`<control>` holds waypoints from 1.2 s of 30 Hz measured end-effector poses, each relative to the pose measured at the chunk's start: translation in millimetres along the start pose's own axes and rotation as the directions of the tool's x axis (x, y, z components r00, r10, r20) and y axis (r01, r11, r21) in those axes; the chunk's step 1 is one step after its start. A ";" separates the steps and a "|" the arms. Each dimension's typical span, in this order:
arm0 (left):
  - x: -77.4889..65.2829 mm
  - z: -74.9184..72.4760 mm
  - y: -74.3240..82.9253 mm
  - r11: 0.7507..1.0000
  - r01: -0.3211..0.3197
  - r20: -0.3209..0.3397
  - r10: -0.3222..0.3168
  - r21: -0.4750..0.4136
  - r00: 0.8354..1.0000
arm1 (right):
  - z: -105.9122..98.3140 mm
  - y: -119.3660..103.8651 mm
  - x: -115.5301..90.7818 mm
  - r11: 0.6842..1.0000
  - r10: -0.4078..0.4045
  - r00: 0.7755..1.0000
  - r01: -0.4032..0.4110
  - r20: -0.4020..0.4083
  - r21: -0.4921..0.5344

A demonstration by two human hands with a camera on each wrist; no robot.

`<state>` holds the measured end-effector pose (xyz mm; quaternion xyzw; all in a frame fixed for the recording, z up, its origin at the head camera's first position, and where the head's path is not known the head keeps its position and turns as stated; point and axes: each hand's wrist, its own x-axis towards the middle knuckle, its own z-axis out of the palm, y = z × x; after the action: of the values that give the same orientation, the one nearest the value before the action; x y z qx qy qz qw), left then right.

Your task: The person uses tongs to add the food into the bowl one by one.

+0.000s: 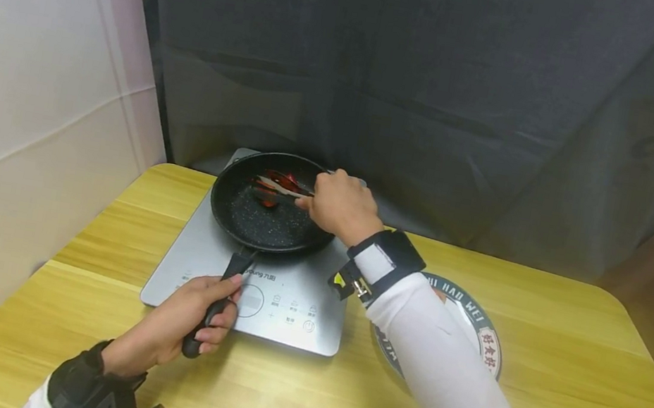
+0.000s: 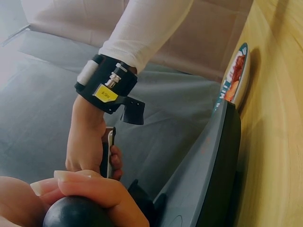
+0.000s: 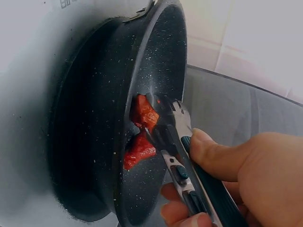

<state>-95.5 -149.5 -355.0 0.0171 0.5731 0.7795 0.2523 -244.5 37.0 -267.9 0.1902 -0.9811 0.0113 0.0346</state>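
Note:
A black speckled frying pan [image 1: 272, 227] stands on a silver induction cooker [image 1: 184, 256]. My left hand [image 1: 194, 311] grips its black handle [image 1: 238, 264], fingers wrapped round it, in front of the cooker's controls. Over the pan, my right hand [image 1: 344, 205] holds metal kitchen tongs [image 3: 208, 182] with dark green grips. The tongs' tips reach into the pan, right at two glossy red pieces of food [image 3: 140, 153]. The right thumb [image 3: 213, 153] presses along one arm of the tongs, and the other fingers curl round the far side.
A round plate [image 1: 490, 348] with a lettered rim lies right of the cooker, partly under my right forearm; reddish food [image 2: 235, 75] lies on it. A dark curtain [image 1: 420, 104] hangs behind the wooden table [image 1: 566, 356], and a white cloth wall [image 1: 47, 67] stands at left.

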 end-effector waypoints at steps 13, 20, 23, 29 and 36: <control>2.7 2.2 0.4 1.000 0.002 0.000 -0.002 0.005 1.000 | -28.4 14.0 -19.3 0.993 0.014 1.000 -0.015 0.007 0.117; 3.9 0.8 1.4 1.000 -0.004 -0.004 0.004 0.010 1.000 | -47.3 35.9 -51.8 0.989 -0.010 0.998 0.021 -0.069 0.147; 4.2 0.0 1.4 1.000 -0.003 -0.003 0.003 0.008 1.000 | -48.0 48.9 -68.6 0.987 -0.022 0.994 0.039 -0.106 0.155; 3.0 -1.8 1.6 1.000 0.001 -0.009 -0.001 0.017 1.000 | -44.6 76.8 -101.7 0.982 0.004 0.993 0.019 -0.121 0.187; 2.7 -1.8 2.2 1.000 0.004 -0.003 -0.004 0.019 1.000 | -39.7 105.6 -141.6 0.980 0.059 0.991 -0.036 -0.117 0.195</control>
<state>-99.2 -150.4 -354.3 0.0173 0.5807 0.7737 0.2527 -150.4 189.1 -239.4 0.1681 -0.9757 0.1185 0.0757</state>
